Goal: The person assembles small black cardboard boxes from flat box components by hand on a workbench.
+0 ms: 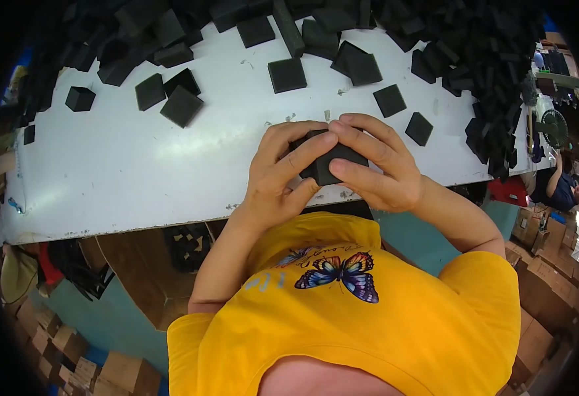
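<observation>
Above the front part of the white table, a black foam block (pixel 349 153) is held between both my hands. My left hand (pixel 273 168) has its fingers bent around the block's left side, the thumb low on its near edge. From the other side my right hand (pixel 385 165) wraps over the top and right, fingertips pressed on the dark faces. Parts of the block are hidden under the fingers. Just beyond my hands lie loose black foam blocks, among them one flat square block (pixel 287 75) and another to the right (pixel 419 129).
Large heaps of black blocks (pixel 494 86) cover the back and right of the white table (pixel 137 178). An open cardboard box (pixel 137 270) stands below the front edge at left. Stacked cartons (pixel 128 373) are on the floor. Another person (pixel 560 188) is at the far right.
</observation>
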`<state>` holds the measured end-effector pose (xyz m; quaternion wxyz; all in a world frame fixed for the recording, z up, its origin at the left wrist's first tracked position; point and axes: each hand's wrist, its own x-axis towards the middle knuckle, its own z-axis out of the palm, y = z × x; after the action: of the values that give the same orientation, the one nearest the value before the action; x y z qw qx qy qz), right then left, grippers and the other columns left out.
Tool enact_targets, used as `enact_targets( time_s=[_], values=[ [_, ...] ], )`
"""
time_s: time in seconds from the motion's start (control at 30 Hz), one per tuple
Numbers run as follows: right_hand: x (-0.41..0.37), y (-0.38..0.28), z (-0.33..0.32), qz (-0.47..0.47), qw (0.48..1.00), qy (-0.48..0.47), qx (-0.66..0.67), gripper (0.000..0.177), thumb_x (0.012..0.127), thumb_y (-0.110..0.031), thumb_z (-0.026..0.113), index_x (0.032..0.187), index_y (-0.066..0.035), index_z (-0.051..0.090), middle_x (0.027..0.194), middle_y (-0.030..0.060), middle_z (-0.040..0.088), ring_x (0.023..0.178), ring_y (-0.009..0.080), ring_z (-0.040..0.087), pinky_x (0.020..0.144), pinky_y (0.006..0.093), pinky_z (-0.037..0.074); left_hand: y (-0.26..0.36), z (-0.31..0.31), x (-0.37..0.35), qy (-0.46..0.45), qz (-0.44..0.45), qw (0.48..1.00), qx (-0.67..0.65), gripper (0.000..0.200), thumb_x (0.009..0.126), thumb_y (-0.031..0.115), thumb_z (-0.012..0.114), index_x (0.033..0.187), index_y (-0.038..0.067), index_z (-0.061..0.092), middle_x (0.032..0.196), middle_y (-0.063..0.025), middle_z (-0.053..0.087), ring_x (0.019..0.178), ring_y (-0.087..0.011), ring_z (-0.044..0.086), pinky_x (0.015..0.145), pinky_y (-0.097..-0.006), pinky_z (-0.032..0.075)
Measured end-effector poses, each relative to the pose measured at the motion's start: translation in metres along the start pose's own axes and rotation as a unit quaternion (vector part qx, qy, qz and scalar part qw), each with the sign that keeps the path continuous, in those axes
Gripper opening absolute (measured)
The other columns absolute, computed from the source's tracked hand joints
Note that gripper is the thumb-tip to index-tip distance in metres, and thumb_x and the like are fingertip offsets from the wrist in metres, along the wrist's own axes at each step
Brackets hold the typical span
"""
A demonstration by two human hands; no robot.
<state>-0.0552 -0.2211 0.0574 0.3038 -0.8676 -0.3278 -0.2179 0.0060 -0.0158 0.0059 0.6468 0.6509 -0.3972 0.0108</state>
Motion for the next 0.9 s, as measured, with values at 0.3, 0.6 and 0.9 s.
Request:
enact_targets(
  time_s=[0.3, 0.6, 0.9],
  values=[
    [0.001, -0.004, -0.003, 0.055, 0.998, -0.002, 0.04, 0.037, 0.08, -0.014, 0.079, 0.116, -0.009, 0.072, 0.132, 0.02, 0.064, 0.115, 0.0407, 0.063, 0.098, 0.0493, 0.054, -0.004, -0.001, 0.002, -0.005, 0.007, 1.0, -0.004, 0.051, 0.075, 0.007, 0.073, 0.125, 0.012, 0.069, 0.126, -0.0128, 0.066, 0.108, -0.0318, 0.061, 0.092, -0.0395, 0.05],
    [-0.02, -0.004, 0.038, 0.114, 0.979, 0.096, 0.138, 0.027, 0.088, 0.0, 0.069, 0.115, -0.005, 0.072, 0.141, 0.0289, 0.054, 0.128, 0.046, 0.056, 0.109, 0.0525, 0.045, -0.008, -0.001, -0.005, -0.013, -0.025, 0.999, -0.026, 0.046, 0.079, 0.014, 0.079, 0.123, 0.012, 0.065, 0.128, -0.015, 0.061, 0.121, -0.0376, 0.057, 0.103, -0.0449, 0.046],
    [-0.019, -0.016, 0.055, 0.104, 0.977, 0.157, 0.095, 0.033, 0.102, -0.016, 0.056, 0.131, -0.002, 0.062, 0.152, 0.0362, 0.035, 0.135, 0.0514, 0.048, 0.109, 0.0539, 0.043, -0.007, 0.009, -0.011, -0.036, 0.019, 0.996, 0.078, 0.075, 0.072, -0.001, 0.083, 0.134, 0.017, 0.045, 0.141, -0.0229, 0.046, 0.128, -0.045, 0.05, 0.106, -0.0464, 0.046]
  ],
)
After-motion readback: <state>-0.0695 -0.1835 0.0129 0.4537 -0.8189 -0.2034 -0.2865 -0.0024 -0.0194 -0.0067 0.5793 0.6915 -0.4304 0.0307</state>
